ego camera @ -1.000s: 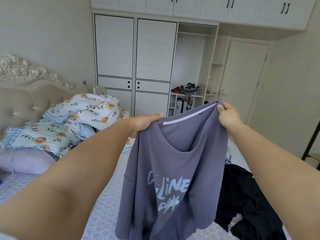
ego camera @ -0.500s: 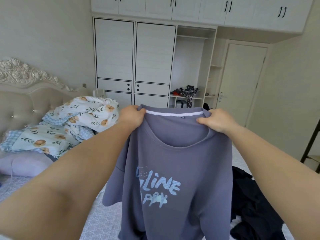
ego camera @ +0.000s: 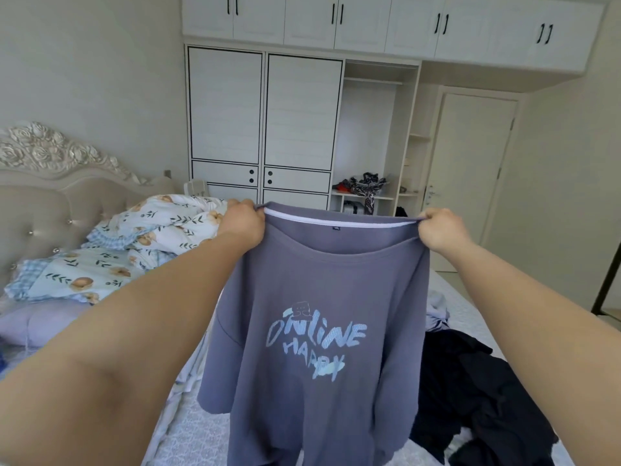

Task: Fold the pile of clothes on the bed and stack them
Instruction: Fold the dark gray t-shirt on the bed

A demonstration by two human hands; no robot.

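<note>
A purple-grey T-shirt (ego camera: 312, 297) hangs upright in the air above the bed (ego camera: 195, 428), spread wide by its neckline, front facing the viewer. Pale blue lettering on the chest reads "ONLINE HAPPY". A rumpled heap of dark clothes (ego camera: 477, 391) lies on the bed at right.

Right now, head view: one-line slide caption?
Both hands, left and right, hold a purple T-shirt up by its shoulders above the bed, dark clothes piled alongside.
</note>
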